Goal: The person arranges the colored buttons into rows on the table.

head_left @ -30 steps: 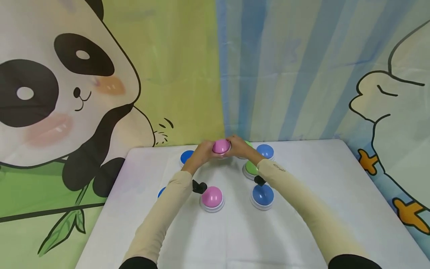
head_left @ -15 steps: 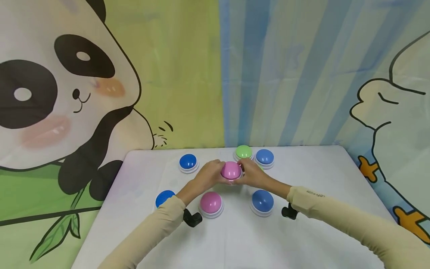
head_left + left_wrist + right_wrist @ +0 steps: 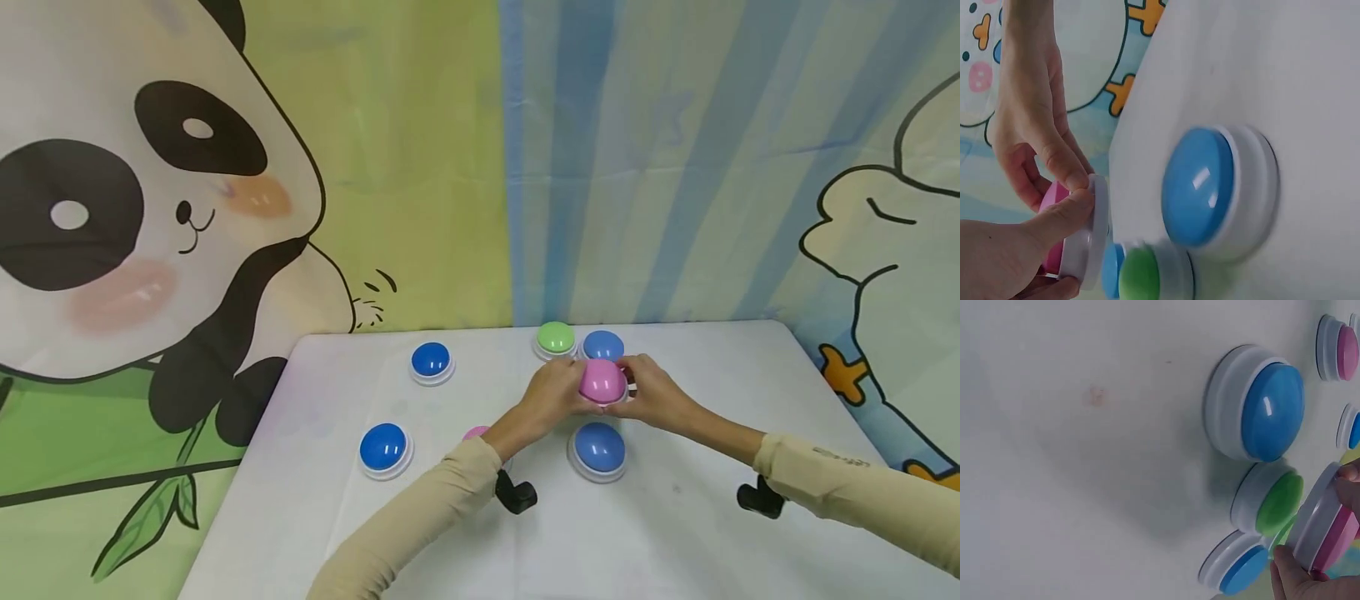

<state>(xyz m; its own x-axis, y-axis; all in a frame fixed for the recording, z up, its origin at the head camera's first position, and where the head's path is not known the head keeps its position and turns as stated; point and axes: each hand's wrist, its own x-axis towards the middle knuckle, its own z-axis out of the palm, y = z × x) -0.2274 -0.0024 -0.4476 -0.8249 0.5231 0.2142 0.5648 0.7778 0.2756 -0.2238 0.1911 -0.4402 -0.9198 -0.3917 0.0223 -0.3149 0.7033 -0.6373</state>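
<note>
A pink dome push button (image 3: pixel 602 381) on a round white base is held above the right part of the table between both hands. My left hand (image 3: pixel 551 396) grips its left side, thumb on the white base (image 3: pixel 1088 240). From the other side, my right hand (image 3: pixel 658 398) pinches the base near its rim. Just below and nearer the person lies a blue button (image 3: pixel 600 447). A green button (image 3: pixel 1280 503) on the table appears in the right wrist view, close beside the raised one; the hands hide it in the head view.
At the back stand another green button (image 3: pixel 556 337) and a blue button (image 3: pixel 603 344). Two blue buttons (image 3: pixel 431 359) sit on the left side of the white table (image 3: pixel 465 542). A second pink button (image 3: pixel 1347 353) is mostly covered by the left forearm in the head view.
Both hands have carried the pink button from the table's back middle toward the person and then to the right. The other buttons stay in place.
</note>
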